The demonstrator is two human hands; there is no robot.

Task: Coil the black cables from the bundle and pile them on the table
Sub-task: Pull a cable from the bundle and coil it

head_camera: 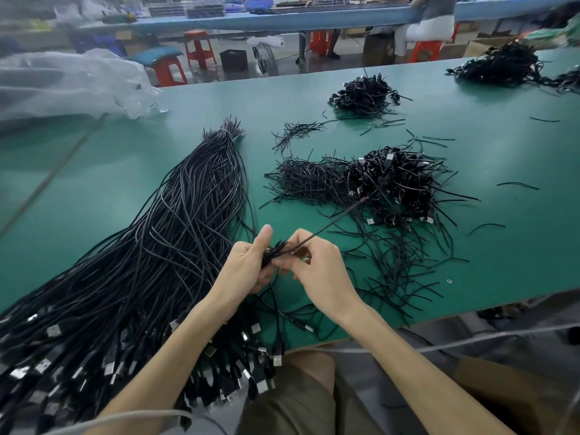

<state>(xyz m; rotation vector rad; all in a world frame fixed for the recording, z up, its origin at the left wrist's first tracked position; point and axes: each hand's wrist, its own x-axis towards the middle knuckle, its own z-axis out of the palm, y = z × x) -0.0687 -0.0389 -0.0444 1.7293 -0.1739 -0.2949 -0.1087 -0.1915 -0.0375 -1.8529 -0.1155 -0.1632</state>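
A long bundle of black cables (175, 221) lies on the green table (502, 158), tied at its far end, with USB plugs spilling over the near edge. My left hand (248, 265) grips a small coil of black cable (274, 251). My right hand (317, 265) pinches the same cable beside it, and the loose end (342, 216) sticks out up and to the right. The pile of coiled cables (395, 183) sits to the right beyond my hands. Thin black ties (314, 180) lie left of that pile.
A smaller pile of coiled cables (365, 94) lies farther back, another heap (499, 65) at the far right corner. Loose ties (401, 271) are scattered on the table near my right hand. Clear plastic bags (69, 83) lie at the far left. Red stools and a seated person are behind.
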